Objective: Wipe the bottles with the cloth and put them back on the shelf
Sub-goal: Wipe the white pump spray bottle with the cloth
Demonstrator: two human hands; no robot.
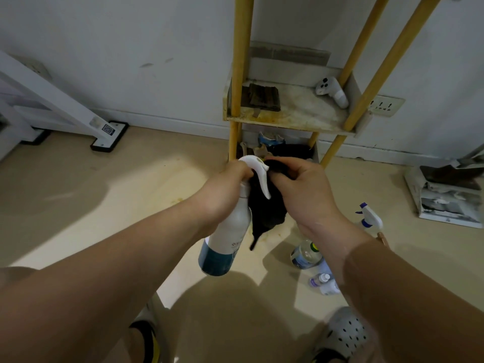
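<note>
Step in hand: wiping the spray head of the white spray bottle with the black cloth, judged from the grips.

Left hand: closed around the neck of the bottle, just under the trigger, holding it tilted in mid-air in front of the yellow-framed shelf.

Right hand: closed on the cloth, pinching it against the nozzle side of the spray head; the rest of the cloth hanging loose below.

Doing it well: steady grip at the neck, no squeeze on the trigger; cloth worked around the nozzle and into the crease behind the trigger, then down the body; slow turn of the bottle with the left hand to bring every side to the cloth; loose tail of cloth gathered up, away from the floor.

Look of the bottle: tall, slim, white plastic, blue-green band across the base, small print on the side too blurred to read, white trigger head with a long lever.

Place of the bottle: in front of the shelf and below its middle board, off the floor.

Shelf: middle board stained and dusty, a folded brown cloth at its left, a white controller at its right, bare space between for the bottle.

Waiting bottles: a clear bottle, a small one and a blue-tipped sprayer on the floor, in front of the shelf and to its right.
</note>
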